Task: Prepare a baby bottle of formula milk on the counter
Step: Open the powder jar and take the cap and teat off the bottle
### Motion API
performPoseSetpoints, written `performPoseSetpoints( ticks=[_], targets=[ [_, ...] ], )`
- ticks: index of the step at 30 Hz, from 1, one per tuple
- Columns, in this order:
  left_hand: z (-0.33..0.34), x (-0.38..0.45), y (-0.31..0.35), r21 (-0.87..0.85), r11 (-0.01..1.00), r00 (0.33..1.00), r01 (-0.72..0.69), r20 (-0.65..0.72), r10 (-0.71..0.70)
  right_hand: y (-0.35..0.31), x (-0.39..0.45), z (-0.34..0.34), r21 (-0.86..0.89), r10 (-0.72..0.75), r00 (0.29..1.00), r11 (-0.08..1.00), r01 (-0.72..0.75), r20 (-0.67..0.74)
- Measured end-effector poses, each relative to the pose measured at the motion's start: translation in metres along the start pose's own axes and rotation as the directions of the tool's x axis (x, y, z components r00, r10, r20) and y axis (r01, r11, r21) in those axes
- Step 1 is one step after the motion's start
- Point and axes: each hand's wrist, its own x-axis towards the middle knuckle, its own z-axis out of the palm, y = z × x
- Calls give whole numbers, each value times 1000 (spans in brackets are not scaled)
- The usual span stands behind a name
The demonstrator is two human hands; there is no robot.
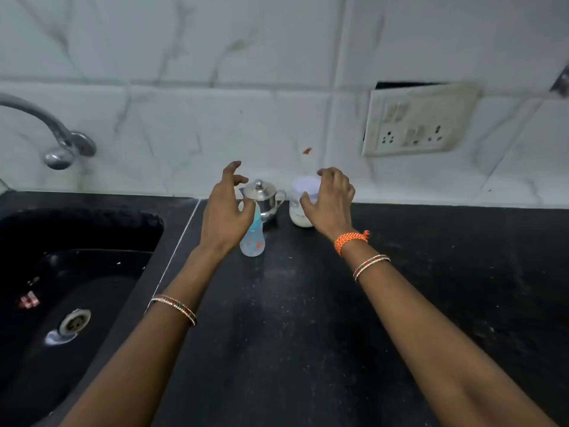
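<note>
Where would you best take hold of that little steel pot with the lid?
Probably by the loop handle on the steel pot, coming from the right. The baby bottle and left hand crowd its left side, and the knobbed lid may lift off.

A home kitchen: a black counter (pixel 308 334) holds a sink (pixel 61 288) at its left, a tap (pixel 46 127) above, a switchboard (pixel 418 121) on the tiled wall (pixel 215 87).

I count one clear plastic baby bottle with blue top (pixel 252 238), one small steel jug with lid (pixel 263 197), one white round plastic jar (pixel 300 208), two bare hands, and three thin bangles.
</note>
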Motion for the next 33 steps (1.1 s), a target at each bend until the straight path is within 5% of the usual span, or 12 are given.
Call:
performPoseSetpoints(
  ticks=[9,15,20,26,33],
  targets=[
    [29,10,-29,-147,988,975,44,-209,-74,22,55,59,-18,220,926,974,-226,306],
    [37,-24,-29,-227,974,908,1,-407,-96,16,39,50,41,190,948,978,-207,256],
    [55,-76,-29,-228,971,993,76,-71,-94,-11,-2,18,19,158,957,986,-168,244],
    [68,-117,-27,-195,954,953,226,248,-175,-43,-67,-14,-77,36,957,997,-14,287],
    [80,-127,-15,-387,859,939,335,215,-269,-48,-110,-21,-176,-3,963,983,53,270]
  ],
)
